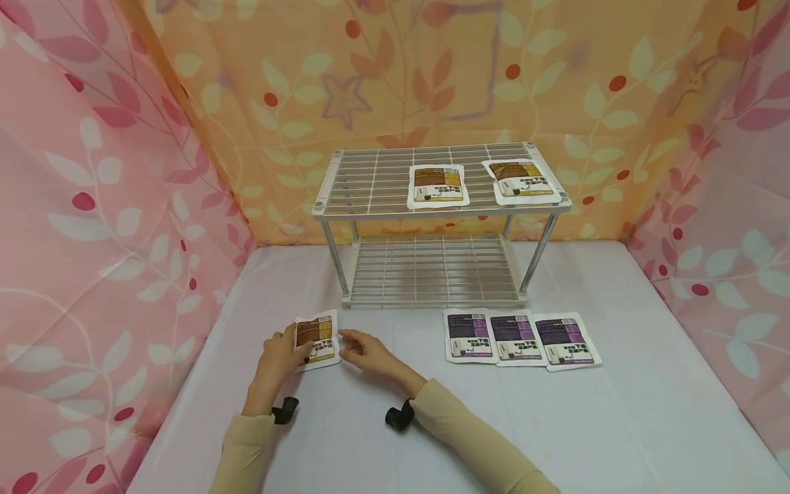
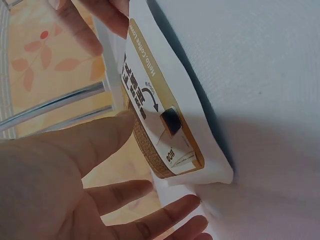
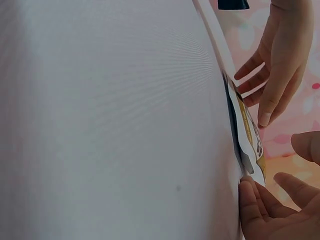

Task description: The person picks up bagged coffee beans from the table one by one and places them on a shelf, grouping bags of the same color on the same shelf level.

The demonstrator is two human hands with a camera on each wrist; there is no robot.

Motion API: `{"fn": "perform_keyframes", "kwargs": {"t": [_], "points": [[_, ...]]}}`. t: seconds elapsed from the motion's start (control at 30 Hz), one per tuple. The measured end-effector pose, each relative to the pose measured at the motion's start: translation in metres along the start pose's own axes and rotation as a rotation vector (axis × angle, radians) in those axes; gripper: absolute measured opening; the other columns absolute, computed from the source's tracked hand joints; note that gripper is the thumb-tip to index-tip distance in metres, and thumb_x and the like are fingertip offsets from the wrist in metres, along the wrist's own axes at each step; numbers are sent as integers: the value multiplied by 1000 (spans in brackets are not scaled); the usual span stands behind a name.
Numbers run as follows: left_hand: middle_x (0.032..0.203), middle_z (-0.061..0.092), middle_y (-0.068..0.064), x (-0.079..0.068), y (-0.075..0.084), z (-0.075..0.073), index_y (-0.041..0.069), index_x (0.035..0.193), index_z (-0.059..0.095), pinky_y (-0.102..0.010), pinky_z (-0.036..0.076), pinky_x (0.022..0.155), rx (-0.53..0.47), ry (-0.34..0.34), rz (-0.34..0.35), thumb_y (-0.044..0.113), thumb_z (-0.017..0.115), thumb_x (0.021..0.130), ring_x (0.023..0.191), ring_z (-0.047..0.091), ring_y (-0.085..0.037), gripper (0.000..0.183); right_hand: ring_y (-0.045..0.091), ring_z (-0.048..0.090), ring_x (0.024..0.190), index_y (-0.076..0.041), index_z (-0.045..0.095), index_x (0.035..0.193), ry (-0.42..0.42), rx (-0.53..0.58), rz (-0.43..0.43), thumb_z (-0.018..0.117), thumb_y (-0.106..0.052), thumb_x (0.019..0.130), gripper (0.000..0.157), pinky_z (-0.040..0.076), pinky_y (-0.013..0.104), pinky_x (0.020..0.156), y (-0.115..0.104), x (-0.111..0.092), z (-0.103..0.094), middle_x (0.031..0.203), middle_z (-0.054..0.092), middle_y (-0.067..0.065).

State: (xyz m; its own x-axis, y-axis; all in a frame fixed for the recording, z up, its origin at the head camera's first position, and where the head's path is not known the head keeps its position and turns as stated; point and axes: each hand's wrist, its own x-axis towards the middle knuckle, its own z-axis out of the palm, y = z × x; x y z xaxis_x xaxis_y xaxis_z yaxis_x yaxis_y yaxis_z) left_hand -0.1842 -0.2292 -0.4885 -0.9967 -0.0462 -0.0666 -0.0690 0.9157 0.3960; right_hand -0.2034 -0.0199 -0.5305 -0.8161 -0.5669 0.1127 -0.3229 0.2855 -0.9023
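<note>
A flat white pouch with a brown and yellow coffee label (image 1: 321, 334) lies on the white table at the left. My left hand (image 1: 279, 355) is at its left side, the thumb over the label and the fingers spread along the edge in the left wrist view. My right hand (image 1: 370, 353) is by the pouch's right edge. In the right wrist view its fingers (image 3: 252, 205) rest on the table near the pouch's end, the thumb held apart. Neither hand grips the pouch, which stays flat.
A two-tier white wire rack (image 1: 364, 182) stands at the back. On its top shelf lie a brown-labelled pouch (image 1: 438, 186) and another such pouch (image 1: 523, 181) at the right. Three purple-labelled pouches (image 1: 517, 339) lie in a row before the rack. Patterned cloth walls (image 1: 99, 226) surround the table.
</note>
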Motion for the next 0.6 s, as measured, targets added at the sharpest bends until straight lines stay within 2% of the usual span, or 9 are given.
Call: {"fn": "perform_keyframes", "kwargs": {"t": [0.23,0.3,0.4,0.6], "points": [[110,46,-32,0,4,0,-3,130,35,-55,42,72,12,-24,12,38,54,84,97,45,-46,64,32,54,100,7,40,125,-37,63,-41,51,-7,86,43,46,25,82,-30,-10,-9,117,50,25],[110,46,-32,0,5,0,-3,129,35,-55,42,72,14,-27,19,37,54,84,97,46,-45,64,33,53,101,8,39,126,-43,62,-45,51,-6,86,43,46,27,83,-32,-11,-9,119,49,26],[109,48,-31,0,6,-1,-3,129,36,-54,43,71,12,-25,30,37,54,84,96,47,-45,63,30,54,101,6,40,126,-32,43,-37,52,-7,86,44,46,26,83,-24,-8,-4,120,50,23],[106,50,-30,0,7,-2,-4,129,36,-52,44,71,-13,-26,49,37,54,84,92,51,-41,63,16,56,101,-4,43,128,-26,-6,-16,55,-17,85,46,44,17,82,0,1,7,121,52,12]]}}
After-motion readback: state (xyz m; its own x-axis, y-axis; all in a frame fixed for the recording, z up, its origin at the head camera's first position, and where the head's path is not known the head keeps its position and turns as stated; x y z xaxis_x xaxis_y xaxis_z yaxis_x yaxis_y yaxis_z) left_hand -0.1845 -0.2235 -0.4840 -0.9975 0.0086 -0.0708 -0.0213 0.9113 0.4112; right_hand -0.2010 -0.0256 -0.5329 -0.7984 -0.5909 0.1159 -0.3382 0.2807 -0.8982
